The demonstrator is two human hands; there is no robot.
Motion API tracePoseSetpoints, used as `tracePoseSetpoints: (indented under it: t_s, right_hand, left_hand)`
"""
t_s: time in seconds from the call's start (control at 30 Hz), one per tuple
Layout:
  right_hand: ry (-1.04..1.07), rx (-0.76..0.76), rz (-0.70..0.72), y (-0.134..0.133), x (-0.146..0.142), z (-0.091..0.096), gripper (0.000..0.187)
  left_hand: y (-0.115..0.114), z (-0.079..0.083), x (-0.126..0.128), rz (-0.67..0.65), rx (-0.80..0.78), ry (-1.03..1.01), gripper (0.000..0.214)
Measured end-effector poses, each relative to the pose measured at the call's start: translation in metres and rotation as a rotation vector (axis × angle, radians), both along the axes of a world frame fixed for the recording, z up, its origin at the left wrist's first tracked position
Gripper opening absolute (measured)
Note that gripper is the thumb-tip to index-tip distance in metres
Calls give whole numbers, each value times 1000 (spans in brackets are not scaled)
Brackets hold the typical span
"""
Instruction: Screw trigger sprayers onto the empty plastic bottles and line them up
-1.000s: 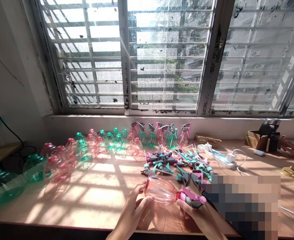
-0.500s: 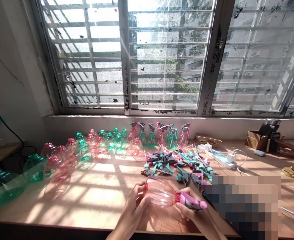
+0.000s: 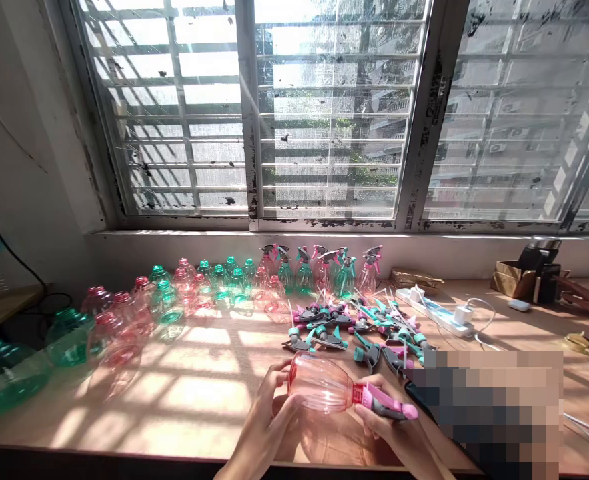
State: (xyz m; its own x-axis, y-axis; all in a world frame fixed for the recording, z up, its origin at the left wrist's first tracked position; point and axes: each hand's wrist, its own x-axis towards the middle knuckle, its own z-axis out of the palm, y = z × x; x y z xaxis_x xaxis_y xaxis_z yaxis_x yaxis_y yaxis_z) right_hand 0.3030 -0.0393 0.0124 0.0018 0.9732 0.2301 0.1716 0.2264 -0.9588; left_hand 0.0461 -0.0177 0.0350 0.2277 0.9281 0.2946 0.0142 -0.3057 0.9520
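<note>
Left hand [image 3: 269,420] cupping pink spray bottle [image 3: 319,383], right hand [image 3: 389,427] on its trigger head [image 3: 387,405], loose sprayers [image 3: 354,330] beyond

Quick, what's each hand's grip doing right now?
Left hand: closed, holding the pink plastic bottle by its body.
Right hand: closed, holding the pink-and-grey trigger sprayer.

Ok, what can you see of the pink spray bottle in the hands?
It is a translucent pink plastic bottle with a ribbed, bulbous body that looks empty, topped by a pink-and-grey trigger sprayer head. It is held roughly on its side, sprayer pointing right. The left hand wraps the body, and the right hand holds the neck end from below.
</note>
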Motion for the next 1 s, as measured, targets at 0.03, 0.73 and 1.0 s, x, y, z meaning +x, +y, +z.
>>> tracePoseSetpoints:
  t_s: [0.03,0.73,1.0]
  right_hand:
    - [-1,9,5,0,0,0,35]
    - [7,23,42,-9,-5,15,20]
    - [29,-99,25,0,2,3,22]
  left_hand:
    - [1,-1,-1,9,19,6,31]
    - [-4,5,0,94,36,30,31]
    - [7,-10,-5,7,157,116,39]
